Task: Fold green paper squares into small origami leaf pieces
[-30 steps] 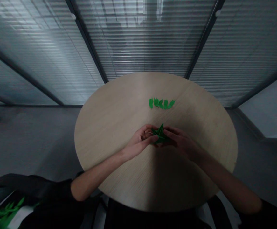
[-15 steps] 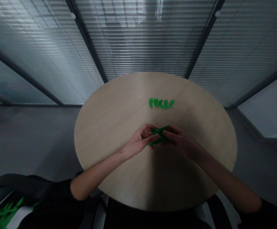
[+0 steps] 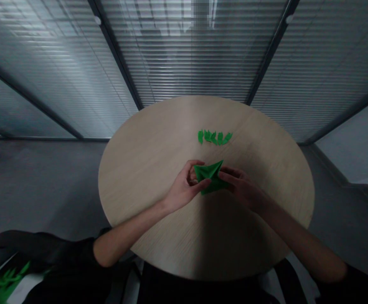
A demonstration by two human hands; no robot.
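Observation:
A folded piece of green paper [image 3: 209,175] is held between both hands just above the middle of a round wooden table [image 3: 145,169]. My left hand [image 3: 184,190] pinches its left side, thumb over the lower edge and fingers curled behind. My right hand [image 3: 243,188] grips its right side with closed fingers. The paper shows a broad, flattened triangular face with a point toward the far right.
A short row of several small folded green paper pieces [image 3: 213,137] lies on the table beyond the hands. Slatted glass walls with dark frames stand behind the table. More green shapes [image 3: 3,283] show at the lower left near my dark sleeve.
The green paper has been turned and spread out. It showed a narrow upright point a second ago and now shows a wider flat face. Both hands stayed in place.

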